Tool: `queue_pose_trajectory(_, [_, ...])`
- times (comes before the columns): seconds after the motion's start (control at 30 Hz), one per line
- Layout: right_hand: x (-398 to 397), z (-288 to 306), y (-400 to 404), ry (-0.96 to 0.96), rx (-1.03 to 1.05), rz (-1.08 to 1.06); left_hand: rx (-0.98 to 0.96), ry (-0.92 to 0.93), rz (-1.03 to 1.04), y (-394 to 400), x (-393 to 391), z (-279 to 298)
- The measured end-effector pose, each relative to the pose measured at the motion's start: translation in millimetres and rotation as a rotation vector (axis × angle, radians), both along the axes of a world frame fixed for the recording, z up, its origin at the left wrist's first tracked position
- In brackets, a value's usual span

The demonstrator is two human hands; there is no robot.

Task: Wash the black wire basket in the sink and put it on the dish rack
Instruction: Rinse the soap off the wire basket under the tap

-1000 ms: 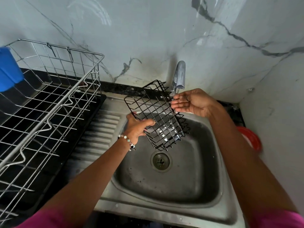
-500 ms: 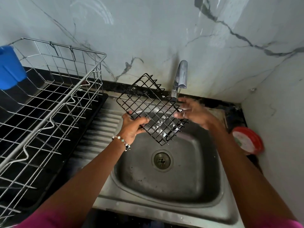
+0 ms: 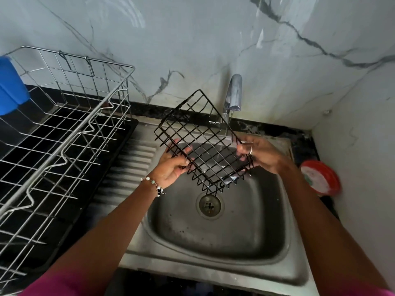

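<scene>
- My left hand (image 3: 171, 167) has its grip closed on the left edge of the basket (image 3: 203, 144): thumb over the wires, fingers curled beneath.
- My right hand (image 3: 259, 154) pinches the basket's right edge, fingertips folded onto the wire; a ring shows on one finger.
- The basket hangs tilted above the sink (image 3: 215, 229), clear of its floor, one corner pointing down toward the drain (image 3: 210, 205) and the opposite corner raised near the tap (image 3: 233, 92).
- It is a black, square-meshed wire grid with short upright sides, glossy and wet-looking.
- The tap is a curved, polished metal spout at the sink's back edge; a thin stream runs from it, meeting the basket near its right side.
- The sink is dull stainless steel with a ribbed drainboard (image 3: 132, 167) on its left.
- The rack (image 3: 64, 133) is silver wire, standing on a black tray at the left of the surface, well apart from the basket.
- A blue plastic container (image 3: 10, 88) sits at the rack's far left edge.
- A round red-rimmed lid (image 3: 320, 178) lies at the right edge of the surface; its print is too blurred to read.
- A beaded bracelet (image 3: 155, 185) circles my left wrist.
- The wall behind is pale marble with dark veins.
</scene>
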State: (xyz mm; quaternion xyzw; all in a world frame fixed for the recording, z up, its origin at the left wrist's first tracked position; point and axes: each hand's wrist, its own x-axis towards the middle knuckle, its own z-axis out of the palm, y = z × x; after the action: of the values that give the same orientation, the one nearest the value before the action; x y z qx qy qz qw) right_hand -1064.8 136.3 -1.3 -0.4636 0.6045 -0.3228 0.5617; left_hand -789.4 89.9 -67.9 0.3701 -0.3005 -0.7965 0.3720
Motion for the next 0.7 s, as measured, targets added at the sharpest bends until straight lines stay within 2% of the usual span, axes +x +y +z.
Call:
queue_pose_trajectory(0.1, [1.3,1.4,9.1,0.021,-0.095,-0.015,0.071,-0.138,-0.123,-1.1,4.4,8.0])
queue_pose_trajectory(0.17, [5.6,1.9,13.0,0.031,-0.123,-0.005,0.153,-0.215,-0.105,2.0,8.2,8.9])
queue_pose_trajectory(0.3, [8.6,5.7,21.9,0.15,-0.209,-0.009,0.37,-0.195,-0.05,4.1,11.6,1.9])
queue_pose_trajectory(0.43, [6.0,1.4,31.8,0.458,-0.202,-0.023,0.546,-0.086,0.13,-0.1,11.8,4.6])
queue_pose_trajectory(0.53, [3.0,-8.2,40.7,0.703,-0.24,-0.024,0.587,-0.075,-0.037,-3.9,8.7,13.6])
queue_pose_trajectory(0.57, [4.2,-13.0,43.3,0.755,-0.263,-0.003,0.601,-0.108,-0.103,-2.5,5.8,17.7])
queue_pose_trajectory(0.63, [8.4,-26.0,48.6,0.898,-0.327,0.037,0.574,-0.287,-0.171,0.4,-0.4,18.7])
queue_pose_trajectory(0.7, [13.2,-37.7,54.1,1.081,-0.415,0.068,0.486,-0.454,-0.13,2.5,-7.0,17.9])
